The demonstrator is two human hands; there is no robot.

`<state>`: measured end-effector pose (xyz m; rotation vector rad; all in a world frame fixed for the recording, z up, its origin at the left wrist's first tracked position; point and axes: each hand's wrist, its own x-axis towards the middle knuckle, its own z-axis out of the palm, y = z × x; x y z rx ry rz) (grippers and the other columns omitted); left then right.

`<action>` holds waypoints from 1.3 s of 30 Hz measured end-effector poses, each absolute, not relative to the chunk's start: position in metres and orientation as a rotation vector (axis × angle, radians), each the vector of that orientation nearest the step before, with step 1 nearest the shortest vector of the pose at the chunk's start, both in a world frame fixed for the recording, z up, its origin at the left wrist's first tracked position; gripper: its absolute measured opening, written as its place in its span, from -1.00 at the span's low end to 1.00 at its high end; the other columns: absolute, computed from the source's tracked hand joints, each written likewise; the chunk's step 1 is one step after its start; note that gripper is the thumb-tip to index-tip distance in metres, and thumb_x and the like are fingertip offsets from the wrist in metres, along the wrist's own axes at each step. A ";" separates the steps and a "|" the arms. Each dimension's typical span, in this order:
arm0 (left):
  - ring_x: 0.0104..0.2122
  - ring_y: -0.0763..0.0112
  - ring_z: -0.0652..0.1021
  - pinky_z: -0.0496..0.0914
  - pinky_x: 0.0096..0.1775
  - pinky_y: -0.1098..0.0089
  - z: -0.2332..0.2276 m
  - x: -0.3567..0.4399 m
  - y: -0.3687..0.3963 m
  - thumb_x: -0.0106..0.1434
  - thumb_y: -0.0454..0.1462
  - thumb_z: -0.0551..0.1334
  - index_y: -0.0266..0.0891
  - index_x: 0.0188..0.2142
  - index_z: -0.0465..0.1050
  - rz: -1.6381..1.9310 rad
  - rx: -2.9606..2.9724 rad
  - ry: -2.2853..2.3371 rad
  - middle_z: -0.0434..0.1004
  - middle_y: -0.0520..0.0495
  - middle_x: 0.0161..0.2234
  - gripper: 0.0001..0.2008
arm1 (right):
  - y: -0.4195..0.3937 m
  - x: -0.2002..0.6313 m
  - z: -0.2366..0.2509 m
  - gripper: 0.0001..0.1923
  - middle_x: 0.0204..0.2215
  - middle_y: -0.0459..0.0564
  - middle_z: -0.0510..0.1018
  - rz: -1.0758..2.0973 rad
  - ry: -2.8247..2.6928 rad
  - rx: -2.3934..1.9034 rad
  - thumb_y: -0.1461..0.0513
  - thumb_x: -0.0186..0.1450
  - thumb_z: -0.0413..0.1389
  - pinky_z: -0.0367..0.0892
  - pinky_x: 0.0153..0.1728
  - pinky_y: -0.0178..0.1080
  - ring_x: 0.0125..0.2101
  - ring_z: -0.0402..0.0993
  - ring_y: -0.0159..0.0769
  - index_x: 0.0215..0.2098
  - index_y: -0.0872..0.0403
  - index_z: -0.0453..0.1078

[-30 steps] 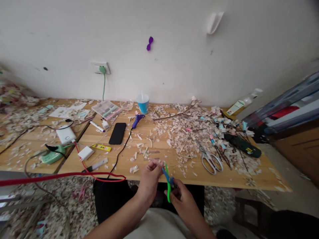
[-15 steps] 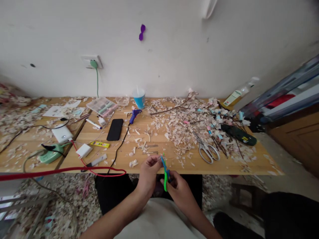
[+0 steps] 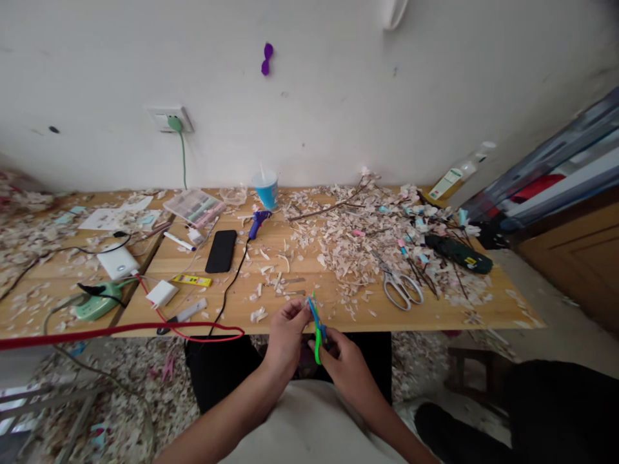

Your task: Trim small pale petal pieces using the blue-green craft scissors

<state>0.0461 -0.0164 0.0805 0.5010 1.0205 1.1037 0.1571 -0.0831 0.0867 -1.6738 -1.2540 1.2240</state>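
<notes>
Lots of pale scraps [image 3: 333,254] lay on table [image 3: 227,309], likely cut already. Left hand [image 3: 286,330] pinched tiny bit [image 3: 306,303] between fingertips near front edge; right hand [image 3: 345,361] clamped fingers on green-blue scissors [image 3: 318,338]. Snipping looked unfinished.

pale scuffed wall [image 3: 338,96] behind a wooden table [image 3: 314,274], scrap-littered grey floor [image 3: 561,322], dark stool [image 3: 494,372]

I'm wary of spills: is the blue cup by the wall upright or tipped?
Upright: the blue cup stands on its base on the wooden table, its rim uppermost.
</notes>
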 end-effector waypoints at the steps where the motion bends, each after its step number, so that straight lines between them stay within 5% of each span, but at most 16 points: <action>1: -0.46 0.47 0.50 0.36 -0.29 0.44 0.080 0.046 -0.016 -0.03 -0.22 0.44 -0.27 -0.44 0.54 1.107 0.497 1.027 0.55 0.02 -0.48 -0.80 | -0.083 0.157 0.086 -0.71 -0.38 -0.02 0.57 1.226 -1.251 -1.670 0.17 0.24 0.07 0.30 -0.41 -0.29 -0.45 0.41 -0.27 -0.14 0.11 0.48; 16: -0.45 0.49 0.49 0.36 -0.29 0.45 0.074 0.044 -0.012 0.02 -0.19 0.42 -0.26 -0.42 0.55 1.112 0.540 1.056 0.55 0.01 -0.45 -0.81 | -0.080 0.153 0.078 -0.78 -0.30 0.04 0.59 1.147 -1.277 -1.734 0.22 0.21 0.06 0.38 -0.30 -0.24 -0.34 0.50 -0.21 -0.22 0.10 0.47; 39: -0.48 0.50 0.47 0.36 -0.35 0.48 0.075 0.039 -0.010 0.04 -0.20 0.40 -0.29 -0.41 0.56 1.103 0.633 1.092 0.54 0.01 -0.49 -0.81 | -0.078 0.160 0.067 -0.68 -0.18 0.14 0.55 1.046 -1.412 -1.782 0.26 0.23 0.01 0.33 -0.07 -0.13 -0.14 0.47 -0.12 -0.08 0.11 0.44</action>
